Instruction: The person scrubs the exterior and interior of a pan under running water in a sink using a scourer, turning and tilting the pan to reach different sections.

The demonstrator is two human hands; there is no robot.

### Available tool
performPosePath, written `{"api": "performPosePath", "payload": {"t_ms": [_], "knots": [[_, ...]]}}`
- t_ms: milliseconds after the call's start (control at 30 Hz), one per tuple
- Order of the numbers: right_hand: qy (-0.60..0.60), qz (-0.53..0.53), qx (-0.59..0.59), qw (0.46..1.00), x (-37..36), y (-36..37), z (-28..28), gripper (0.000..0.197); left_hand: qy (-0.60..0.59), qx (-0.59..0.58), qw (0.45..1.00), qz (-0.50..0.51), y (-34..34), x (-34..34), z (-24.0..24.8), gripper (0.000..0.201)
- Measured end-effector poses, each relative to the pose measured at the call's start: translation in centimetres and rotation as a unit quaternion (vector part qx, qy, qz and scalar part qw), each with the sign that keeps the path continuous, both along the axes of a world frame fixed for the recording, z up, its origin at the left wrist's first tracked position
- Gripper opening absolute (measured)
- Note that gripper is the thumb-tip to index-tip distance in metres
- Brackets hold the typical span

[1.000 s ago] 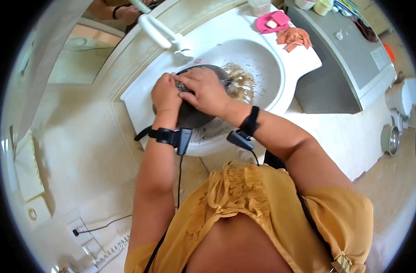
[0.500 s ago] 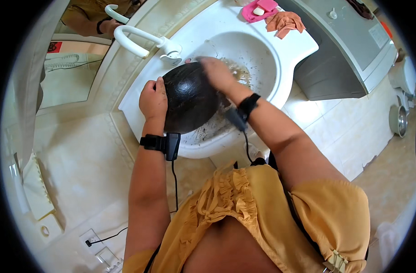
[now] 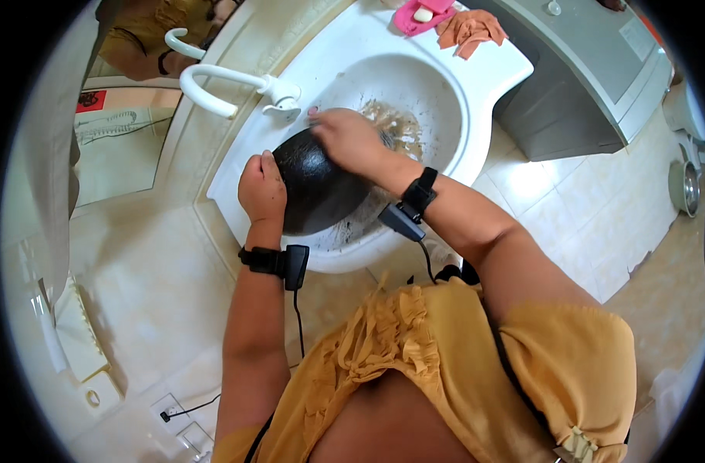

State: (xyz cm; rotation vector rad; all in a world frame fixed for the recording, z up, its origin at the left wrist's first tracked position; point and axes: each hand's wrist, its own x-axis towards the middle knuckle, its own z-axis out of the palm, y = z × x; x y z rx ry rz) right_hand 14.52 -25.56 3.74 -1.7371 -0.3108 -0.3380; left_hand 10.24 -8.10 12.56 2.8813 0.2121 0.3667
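Observation:
A black round wok (image 3: 325,193), wet and shiny, is held tilted over the white washbasin (image 3: 470,123), its domed underside turned up. My left hand (image 3: 261,187) is closed at its left edge, thumb up; what part it grips is hidden. My right hand (image 3: 356,143) presses on the upper right of the dark surface with curled fingers. Something small and dark shows at its fingertips, too blurred to name. Brownish water with dark specks (image 3: 399,123) lies in the bowl beyond that hand.
A white curved faucet (image 3: 214,81) stands left of the basin. On the far rim sit a pink soap dish (image 3: 409,21) with white soap and an orange cloth (image 3: 472,32). A grey cabinet (image 3: 557,116) stands to the right. Cords hang from both wrist straps.
My right hand has moved a little left and down over the wok's surface. The wok is tilted slightly differently, and my left hand keeps its hold. The whole view has shifted slightly.

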Motion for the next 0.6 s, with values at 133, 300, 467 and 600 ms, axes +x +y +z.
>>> {"api": "performPosePath", "payload": {"t_ms": [133,300,467,600], "knots": [[-0.116,0.112,-0.013,0.987,-0.7,0.7,3.3,0.022,-0.012,-0.031,0.999,-0.038,-0.5,-0.6,0.0,0.04],[0.181,0.076,0.008,0.98,1.7,-1.8,-1.1,0.024,-0.009,0.002,1.0,-0.007,-0.4,0.0,0.0,0.038],[-0.107,0.168,-0.088,0.976,0.3,1.7,4.9,0.018,-0.022,-0.016,0.999,-0.024,0.1,0.2,-0.6,0.038],[-0.086,0.039,-0.133,0.987,3.8,-1.2,-2.7,0.022,-0.02,0.004,1.0,-0.018,-0.6,0.5,-0.1,0.038]]}}
